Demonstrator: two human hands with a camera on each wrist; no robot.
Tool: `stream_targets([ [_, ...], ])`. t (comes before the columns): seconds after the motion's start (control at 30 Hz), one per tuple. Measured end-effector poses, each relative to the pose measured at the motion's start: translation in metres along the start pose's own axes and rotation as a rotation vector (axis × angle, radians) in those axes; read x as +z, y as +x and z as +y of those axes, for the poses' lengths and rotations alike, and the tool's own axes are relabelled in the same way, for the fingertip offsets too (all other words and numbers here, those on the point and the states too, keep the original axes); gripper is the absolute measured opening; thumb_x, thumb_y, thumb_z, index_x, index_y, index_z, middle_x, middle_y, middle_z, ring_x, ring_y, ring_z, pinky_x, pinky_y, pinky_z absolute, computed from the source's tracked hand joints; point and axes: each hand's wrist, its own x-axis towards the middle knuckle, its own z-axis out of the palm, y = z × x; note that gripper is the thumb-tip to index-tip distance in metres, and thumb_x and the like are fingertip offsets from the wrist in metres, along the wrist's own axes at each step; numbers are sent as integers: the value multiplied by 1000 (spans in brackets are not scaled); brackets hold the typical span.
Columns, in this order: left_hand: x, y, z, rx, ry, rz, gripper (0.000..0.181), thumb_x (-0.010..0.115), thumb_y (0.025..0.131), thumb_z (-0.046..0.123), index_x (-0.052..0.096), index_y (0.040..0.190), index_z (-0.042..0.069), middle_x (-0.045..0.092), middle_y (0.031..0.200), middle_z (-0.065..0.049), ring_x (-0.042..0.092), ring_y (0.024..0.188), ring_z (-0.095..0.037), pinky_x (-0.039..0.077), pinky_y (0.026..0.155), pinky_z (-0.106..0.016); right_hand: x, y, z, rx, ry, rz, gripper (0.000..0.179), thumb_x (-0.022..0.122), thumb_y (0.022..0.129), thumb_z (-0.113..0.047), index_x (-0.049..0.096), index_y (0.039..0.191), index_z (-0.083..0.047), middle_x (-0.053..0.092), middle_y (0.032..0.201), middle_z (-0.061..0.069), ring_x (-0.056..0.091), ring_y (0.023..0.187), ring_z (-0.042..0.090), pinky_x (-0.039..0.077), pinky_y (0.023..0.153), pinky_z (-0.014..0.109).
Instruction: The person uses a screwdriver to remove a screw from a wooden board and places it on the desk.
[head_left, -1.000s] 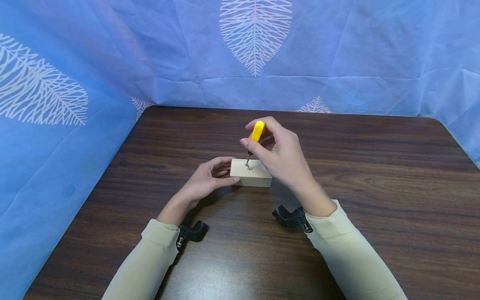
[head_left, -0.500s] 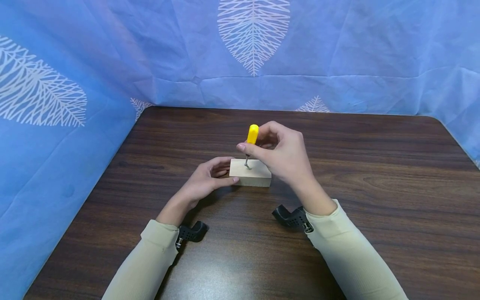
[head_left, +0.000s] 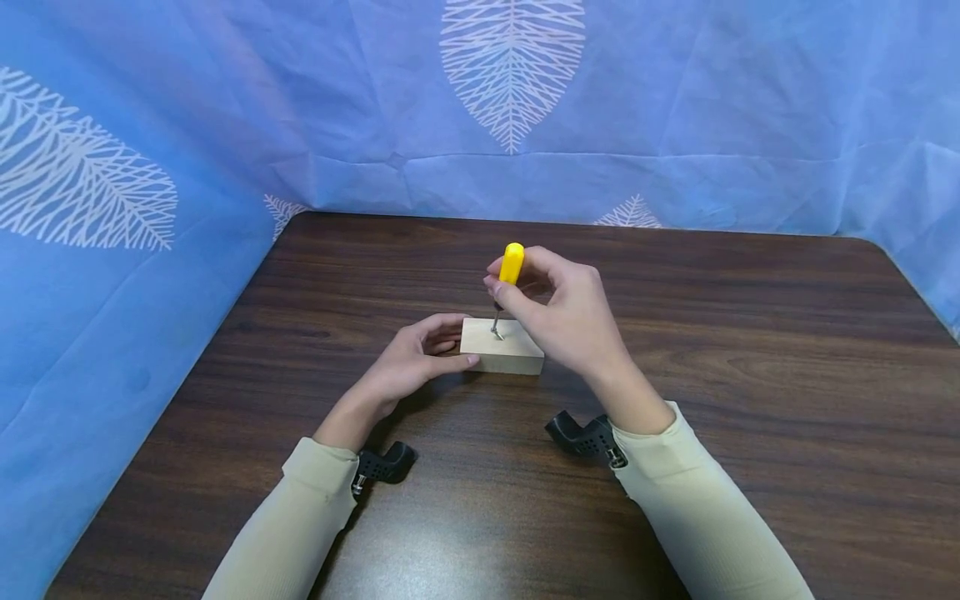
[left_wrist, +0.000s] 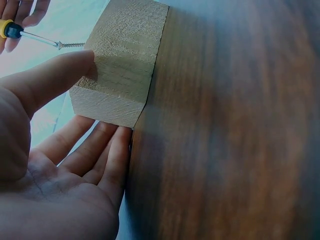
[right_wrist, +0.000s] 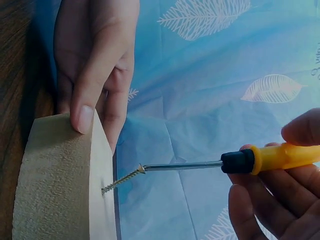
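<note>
A pale wooden block (head_left: 506,358) lies on the table. My left hand (head_left: 408,358) grips its left end, thumb on the near face and fingers at the end and far side, as the left wrist view shows. Partway into the block's top stands a screw (right_wrist: 123,181), threads still showing and leaning at an angle to the surface. My right hand (head_left: 570,312) pinches the yellow handle of a screwdriver (head_left: 512,264) between thumb and fingers. In the right wrist view the metal shaft (right_wrist: 185,166) meets the screw's head, the two not quite in line.
Dark wood-grain table (head_left: 750,375) spreads around the block. Blue cloth (head_left: 360,100) with white leaf prints hangs behind the table and along its left side. Black wrist mounts (head_left: 388,463) stick out from both cream sleeves (head_left: 690,492).
The screwdriver handle has tipped left and then partly back right. My right fingers have curled and reached forward again around it. My left hand and the block have stayed put.
</note>
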Motion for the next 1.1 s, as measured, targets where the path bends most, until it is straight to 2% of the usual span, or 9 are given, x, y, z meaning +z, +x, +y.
stream_targets([
  [0.2,0,0,0,2,2,-9,62,83,96,25,57,153,20,61,153,-3,55,146,-26,41,129,-44,2,-1,1,-12,-40,-20,15,71,104,-20,72,117,-14,80,107,-1,74,92,17,62,86,37],
  [0.47,-1,0,-1,1,12,-10,65,82,97,27,55,155,19,60,155,-5,55,147,-28,42,128,-48,7,-1,4,-154,-131,6,17,80,97,-14,73,112,-7,79,102,3,73,92,17,64,85,38],
  [0.7,0,0,0,4,6,-10,65,82,97,25,55,155,19,61,154,-5,56,146,-28,42,128,-46,9,0,6,-229,-129,35,18,86,93,-13,81,108,-6,78,104,4,73,89,15,66,82,35],
  [0.87,0,-2,2,-1,4,-9,64,83,96,25,56,154,20,61,153,-4,56,146,-27,42,128,-45,7,0,5,-194,-111,31,25,85,92,-9,79,117,-6,80,105,5,74,87,16,64,82,35],
  [0.97,0,-2,1,-2,2,-7,62,83,97,25,57,153,20,62,152,-4,56,146,-27,42,128,-45,7,0,3,-147,-103,26,34,85,92,-9,71,123,-6,80,106,6,73,87,17,63,83,36],
  [1.1,-1,-2,0,4,3,-8,61,83,97,25,58,152,21,62,152,-3,56,145,-27,42,128,-45,7,0,2,-114,-94,28,32,83,92,-10,66,120,-7,80,105,6,71,87,17,62,83,38],
])
